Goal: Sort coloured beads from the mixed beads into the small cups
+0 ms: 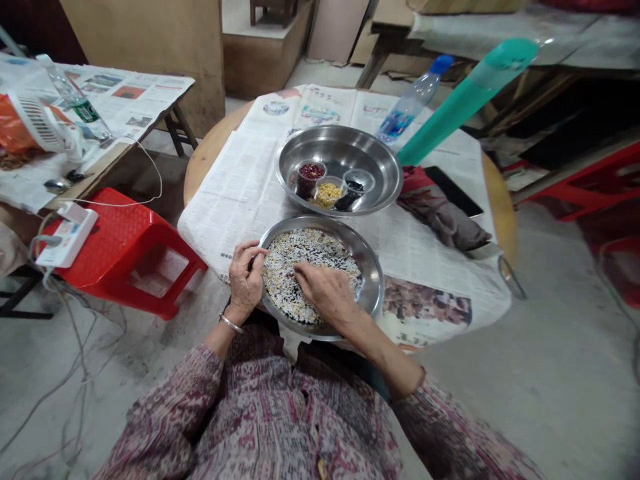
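Note:
A shallow round metal dish [373, 283] near the table's front edge holds a spread of mixed white, yellow and dark grains [295, 267]. My left hand [245, 280] is at the dish's left rim, thumb and fingers closed on it. Over the middle of the grains is my right hand [325, 290], its fingertips pressed together down among them; whatever they pinch is hidden. Behind the dish, a wider metal basin [370, 157] holds a cup of dark red beans [311, 175], a cup of yellow grains [329, 192] and a cup of black grains [355, 188].
Newspaper [225, 180] covers the round table. A blue-capped bottle [413, 103], a long green object [465, 100], a grey-and-red cloth bundle [440, 210] and a dark flat object [453, 190] lie right of the basin. At left stands a red stool [120, 260] bearing a power strip [67, 237].

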Demonstrator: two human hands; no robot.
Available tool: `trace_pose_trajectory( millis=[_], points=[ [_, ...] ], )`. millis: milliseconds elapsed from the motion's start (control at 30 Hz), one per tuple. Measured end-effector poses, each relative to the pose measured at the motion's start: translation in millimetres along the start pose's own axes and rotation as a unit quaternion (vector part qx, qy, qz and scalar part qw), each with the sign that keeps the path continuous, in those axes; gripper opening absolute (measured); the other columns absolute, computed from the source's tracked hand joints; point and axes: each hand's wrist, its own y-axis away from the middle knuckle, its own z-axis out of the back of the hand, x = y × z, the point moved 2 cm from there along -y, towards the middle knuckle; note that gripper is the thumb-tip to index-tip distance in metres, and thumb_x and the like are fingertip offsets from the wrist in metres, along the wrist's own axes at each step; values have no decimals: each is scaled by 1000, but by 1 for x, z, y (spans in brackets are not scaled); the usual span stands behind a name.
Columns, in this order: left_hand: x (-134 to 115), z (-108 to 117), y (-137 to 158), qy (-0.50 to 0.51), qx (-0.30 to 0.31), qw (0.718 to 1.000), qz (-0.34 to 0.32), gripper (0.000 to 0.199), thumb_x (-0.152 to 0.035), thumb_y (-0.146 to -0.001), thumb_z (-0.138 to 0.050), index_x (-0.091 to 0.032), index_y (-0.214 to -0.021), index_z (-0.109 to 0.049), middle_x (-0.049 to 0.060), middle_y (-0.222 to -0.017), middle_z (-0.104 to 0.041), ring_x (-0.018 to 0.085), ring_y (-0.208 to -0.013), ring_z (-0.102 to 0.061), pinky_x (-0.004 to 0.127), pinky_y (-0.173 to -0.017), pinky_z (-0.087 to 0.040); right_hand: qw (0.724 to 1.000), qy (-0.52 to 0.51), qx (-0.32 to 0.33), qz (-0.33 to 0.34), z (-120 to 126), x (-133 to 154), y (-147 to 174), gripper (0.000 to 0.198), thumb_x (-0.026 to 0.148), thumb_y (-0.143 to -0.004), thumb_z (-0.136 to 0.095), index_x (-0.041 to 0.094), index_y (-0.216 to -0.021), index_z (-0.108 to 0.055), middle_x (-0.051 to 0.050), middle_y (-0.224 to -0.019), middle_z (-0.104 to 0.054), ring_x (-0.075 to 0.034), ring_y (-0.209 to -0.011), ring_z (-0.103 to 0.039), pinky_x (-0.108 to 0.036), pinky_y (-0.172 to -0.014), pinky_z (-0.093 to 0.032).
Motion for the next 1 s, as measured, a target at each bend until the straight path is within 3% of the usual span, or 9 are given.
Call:
trace_pose_trajectory(
  millis=[300,433,600,1000],
  points=[
    [0,0,0,4,0,1000,2,16,-16,-95,-53,-21,-92,-68,6,-110,-66,20,-109,-62,40,-100,-50,997,-60,-13,-41,4,-3,2,26,29,-96,-54,21,-119,-65,-6,-84,-78,-23,-76,-71,-29,-64,-36],
    [0,0,1,2,1,1000,1,16,-17,-95,-53,-22,-93,-68,7,-110,-66,20,-109,-62,40,-99,-51,995,-73,-14,-62,6,-6,3,22,30,-95,-54,22,-111,-67,-6,-82,-78,-23,-77,-71,-29,-64,-35],
    [0,0,0,-4,2,1000,0,16,-19,-96,-53,-22,-93,-68,6,-110,-66,20,-110,-62,40,-99,-51,996,-69,-21,-60,4,-6,1,20,29,-96,-52,24,-100,-71,-5,-83,-78,-21,-75,-70,-29,-62,-34],
    [0,0,1,-9,5,1000,-1,16,-19,-96,-53,-21,-94,-68,7,-111,-66,20,-110,-62,40,-100,-50,1000,-17,-19,-15,-3,0,-12,22,27,-98,-50,22,-108,-69,-6,-94,-79,-22,-81,-71,-30,-65,-34]
  ],
)
